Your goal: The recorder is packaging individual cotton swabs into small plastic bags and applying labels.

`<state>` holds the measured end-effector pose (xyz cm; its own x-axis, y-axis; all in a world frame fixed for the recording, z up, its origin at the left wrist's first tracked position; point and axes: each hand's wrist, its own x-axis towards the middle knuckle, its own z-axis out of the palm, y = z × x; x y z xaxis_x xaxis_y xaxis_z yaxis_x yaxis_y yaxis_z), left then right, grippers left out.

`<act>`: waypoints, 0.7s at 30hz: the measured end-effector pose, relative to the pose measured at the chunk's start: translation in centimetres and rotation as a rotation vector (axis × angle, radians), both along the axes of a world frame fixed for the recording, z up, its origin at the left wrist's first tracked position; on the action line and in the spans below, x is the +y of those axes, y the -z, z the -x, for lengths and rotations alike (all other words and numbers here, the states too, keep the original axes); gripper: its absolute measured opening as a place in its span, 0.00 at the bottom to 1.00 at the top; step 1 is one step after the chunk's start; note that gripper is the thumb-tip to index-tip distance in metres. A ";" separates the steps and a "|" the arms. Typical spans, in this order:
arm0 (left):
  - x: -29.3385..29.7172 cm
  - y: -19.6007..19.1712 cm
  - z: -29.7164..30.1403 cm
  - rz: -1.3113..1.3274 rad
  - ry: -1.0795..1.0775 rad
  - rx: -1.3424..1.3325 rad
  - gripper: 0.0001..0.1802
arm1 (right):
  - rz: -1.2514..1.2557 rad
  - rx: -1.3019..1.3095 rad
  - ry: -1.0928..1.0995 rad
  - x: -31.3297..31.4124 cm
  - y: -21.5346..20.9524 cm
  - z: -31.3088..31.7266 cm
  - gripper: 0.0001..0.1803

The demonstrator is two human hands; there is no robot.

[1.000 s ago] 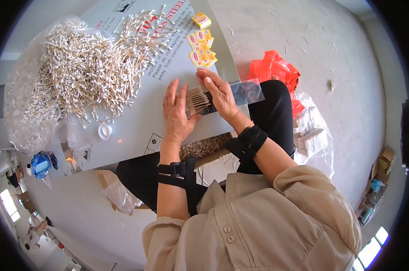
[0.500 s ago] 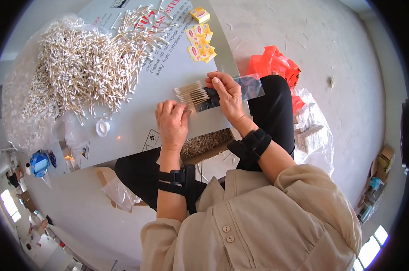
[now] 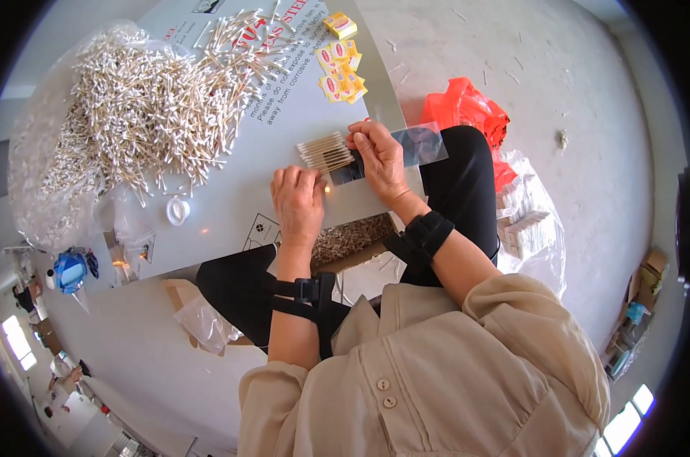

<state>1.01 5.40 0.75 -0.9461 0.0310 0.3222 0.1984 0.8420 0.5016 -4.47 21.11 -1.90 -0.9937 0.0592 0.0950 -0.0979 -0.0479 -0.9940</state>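
A neat row of cotton swabs [image 3: 324, 153] lies side by side near the table's right edge. Its right ends meet a flat clear plastic bag [image 3: 424, 145], which sticks out past the edge over my right thigh. My right hand [image 3: 381, 158] pinches the bag with thumb and fingers close to the swabs. At the row's lower left corner, my left hand [image 3: 298, 204] is closed, fingertips down by the nearest swab; what they grip, if anything, is hidden. A big heap of loose swabs [image 3: 162, 107] spills from an open clear bag [image 3: 36, 183] on the left.
Yellow-and-white printed cards [image 3: 342, 76] lie at the table's far right, below a small yellow stack [image 3: 340, 26]. A round white tub [image 3: 177, 212] stands near the heap. Under the table edge is a box of swabs [image 3: 352, 242]. A red plastic bag [image 3: 467, 107] is beside my leg.
My left hand has shifted slightly right and its fingertips have drawn closer together beside the swab row. My right hand stays on the plastic bag. The view has shifted a little.
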 end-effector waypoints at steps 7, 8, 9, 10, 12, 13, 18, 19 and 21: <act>-0.3 0.2 0.5 -0.009 -0.028 0.004 0.11 | -0.188 0.100 0.021 -0.4 -0.3 0.4 0.04; -0.6 0.4 0.6 -0.004 -0.014 0.019 0.10 | -0.256 0.136 0.019 -0.6 0.0 0.5 0.04; -0.9 0.5 0.7 0.006 -0.004 0.033 0.08 | -0.293 0.123 0.016 -0.7 0.4 0.5 0.05; -1.1 0.6 0.7 0.001 0.002 0.041 0.06 | -0.311 0.115 0.001 -1.1 1.4 0.6 0.06; -2.3 1.1 0.1 -0.040 -0.018 0.095 0.03 | -0.180 -0.089 -0.146 -1.8 1.4 0.1 0.12; -0.8 1.0 0.9 -0.166 -0.010 0.080 0.02 | 0.638 -0.267 -0.033 -0.3 5.3 0.7 0.14; 1.3 0.9 0.8 -0.118 -0.077 0.194 0.03 | -0.318 -0.026 -0.068 3.3 3.9 1.7 0.13; 1.2 0.9 0.6 -0.096 -0.095 0.169 0.04 | -0.256 -0.001 -0.082 2.7 2.9 1.2 0.13; 0.4 1.2 0.2 -0.062 -0.141 0.160 0.05 | -0.182 0.038 -0.122 1.5 2.8 1.1 0.14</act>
